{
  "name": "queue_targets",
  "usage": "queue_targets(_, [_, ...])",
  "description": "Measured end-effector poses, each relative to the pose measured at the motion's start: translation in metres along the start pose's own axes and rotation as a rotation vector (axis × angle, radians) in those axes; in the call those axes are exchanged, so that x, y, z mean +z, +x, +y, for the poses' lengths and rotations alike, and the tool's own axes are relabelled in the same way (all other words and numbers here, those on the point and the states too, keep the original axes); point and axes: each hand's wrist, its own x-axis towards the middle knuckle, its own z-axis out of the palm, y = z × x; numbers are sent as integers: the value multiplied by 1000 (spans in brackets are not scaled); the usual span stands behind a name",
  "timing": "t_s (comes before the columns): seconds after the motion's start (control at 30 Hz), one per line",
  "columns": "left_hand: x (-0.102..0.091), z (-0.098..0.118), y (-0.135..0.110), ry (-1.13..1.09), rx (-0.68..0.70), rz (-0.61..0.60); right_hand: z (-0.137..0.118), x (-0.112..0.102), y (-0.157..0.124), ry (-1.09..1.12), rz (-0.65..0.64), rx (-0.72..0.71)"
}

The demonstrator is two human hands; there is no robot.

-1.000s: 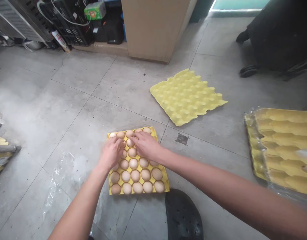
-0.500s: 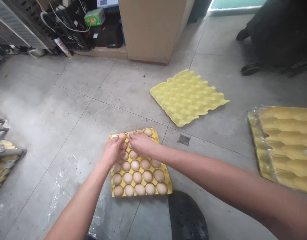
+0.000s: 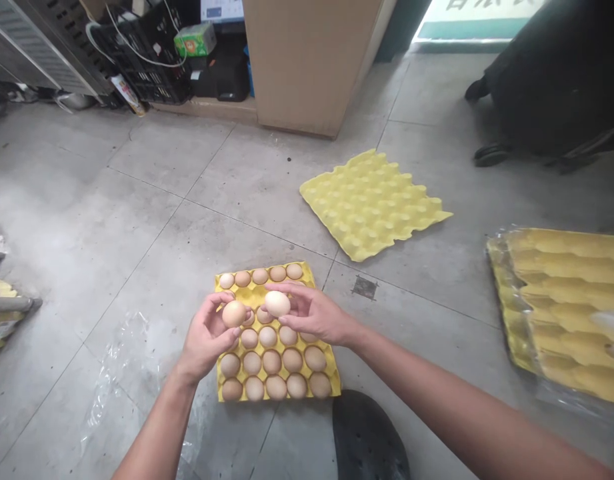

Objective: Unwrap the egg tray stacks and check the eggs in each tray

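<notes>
- Left hand (image 3: 207,337): your fingers are curled round one brown egg (image 3: 233,313), held just above the left side of the filled egg tray (image 3: 324,393) on the floor.
- Right hand (image 3: 314,313): thumb and fingertips pinch a paler egg (image 3: 277,303), lifted clear of the tray, just beside the left one; the two eggs look close but apart.
- Tray: yellow, the back row full, the front rows full, and some cups under your hands are hidden, so you cannot tell which cups are bare.
- Step, by my read: the lift-out of two eggs, one per hand, both off the tray and in the air.
- Next move calls for a light, steady grip with no squeeze, and keeping the two shells from knocking together.
- Empty yellow tray (image 3: 374,203) lies well apart, further out on the floor to the right; a wrapped stack of trays (image 3: 561,300) sits at the far right.
- Clear plastic wrap (image 3: 131,353) lies on the floor left of the filled tray.
</notes>
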Motion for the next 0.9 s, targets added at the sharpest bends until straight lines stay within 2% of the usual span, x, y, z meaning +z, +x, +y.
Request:
queue_targets(0.1, [2,4,1,108,55,34,0,1,-1,8,-25,-23])
queue_targets(0.17, [1,7,3,308,123,54,1,0,0,-74,12,-75])
queue_targets(0.3, [-4,10,12,843,219,108,8,-3,6,-461,136,-159])
queue_targets(0.37, [-5,5,19,1024,209,126,13,-5,12,-690,187,-203])
queue_targets(0.43, [-4,-3,29,1147,187,98,19,-6,21,-925,184,-265])
queue_targets(0.53, [-3,-15,44,1251,178,1,27,-7,38,-1257,76,-287])
queue_targets(0.6, [-3,-20,53,1294,187,-67,30,-6,50,-1367,27,-266])
queue_targets(0.77, [-2,-20,67,1372,196,-172,32,-3,70,-1432,-3,-278])
queue_targets(0.9, [1,-17,69,1365,195,-216,32,-2,71,-1422,-23,-294])
